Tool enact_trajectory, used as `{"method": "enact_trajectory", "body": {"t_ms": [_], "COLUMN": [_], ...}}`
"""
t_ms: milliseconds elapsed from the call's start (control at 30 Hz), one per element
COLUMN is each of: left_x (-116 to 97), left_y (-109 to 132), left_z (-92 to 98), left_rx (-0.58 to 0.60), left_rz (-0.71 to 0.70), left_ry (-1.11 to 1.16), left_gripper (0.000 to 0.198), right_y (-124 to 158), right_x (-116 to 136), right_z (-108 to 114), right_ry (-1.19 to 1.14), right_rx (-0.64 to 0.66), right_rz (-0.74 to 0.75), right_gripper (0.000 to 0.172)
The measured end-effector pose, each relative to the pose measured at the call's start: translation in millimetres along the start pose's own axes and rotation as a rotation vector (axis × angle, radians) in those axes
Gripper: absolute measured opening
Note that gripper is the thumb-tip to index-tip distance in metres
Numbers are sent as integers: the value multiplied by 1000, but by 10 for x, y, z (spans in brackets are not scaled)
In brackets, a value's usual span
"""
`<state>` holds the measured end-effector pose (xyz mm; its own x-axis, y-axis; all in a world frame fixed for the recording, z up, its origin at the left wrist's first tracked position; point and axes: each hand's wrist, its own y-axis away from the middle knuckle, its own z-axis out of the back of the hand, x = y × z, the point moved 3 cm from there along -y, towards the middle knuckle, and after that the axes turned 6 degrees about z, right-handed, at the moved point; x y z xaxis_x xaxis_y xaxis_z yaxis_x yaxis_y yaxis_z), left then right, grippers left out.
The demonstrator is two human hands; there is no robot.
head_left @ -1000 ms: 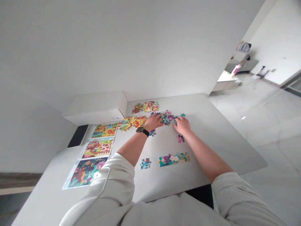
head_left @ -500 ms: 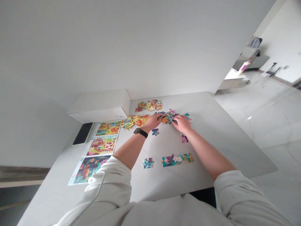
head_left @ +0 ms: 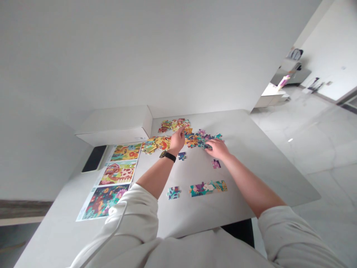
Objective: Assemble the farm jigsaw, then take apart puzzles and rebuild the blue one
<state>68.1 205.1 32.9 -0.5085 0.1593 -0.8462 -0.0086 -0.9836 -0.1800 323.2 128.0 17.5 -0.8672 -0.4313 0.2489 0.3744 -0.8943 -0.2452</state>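
Left hand [head_left: 177, 141]: centre of frame, beside the yellow jigsaw pile [head_left: 152, 146]; fingers curled, any pinched piece indiscernible.
Right hand [head_left: 219, 149]: right of centre, fingers bent at the purple-teal jigsaw pile [head_left: 200, 141]; grip indiscernible.
Handling: pieces are best spread thinly and lifted singly by their edges.
White box [head_left: 117, 128]: left of centre; contents hidden.

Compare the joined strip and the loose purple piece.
Size: the strip is long; the purple piece is much shorter.
Make-up: the strip is several joined pieces; the purple piece is a single one.
Colour: the strip is largely teal with a white animal; the purple piece is purple and pink.
Shared: both lie flat, picture side up, on the table.
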Motion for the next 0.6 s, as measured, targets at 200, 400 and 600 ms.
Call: {"method": "enact_trajectory", "body": {"t_ms": [200, 400, 600], "left_x": [-31, -91, -112], "left_y": [12, 135, 172], "left_z": [-119, 12, 58], "left_rx": [155, 92, 57], "left_rz": [-76, -134, -120], "left_ry": [252, 99, 2], "left_gripper": [42, 43, 45], "right_y": [-377, -606, -525], "right_x": [-18, 156, 275], "right_z": [-73, -197, -215], "right_ry": [-271, -158, 68], "right_rx": [-183, -45, 77], "right_rz": [-162, -137, -177], "right_gripper": [51, 40, 39]}}
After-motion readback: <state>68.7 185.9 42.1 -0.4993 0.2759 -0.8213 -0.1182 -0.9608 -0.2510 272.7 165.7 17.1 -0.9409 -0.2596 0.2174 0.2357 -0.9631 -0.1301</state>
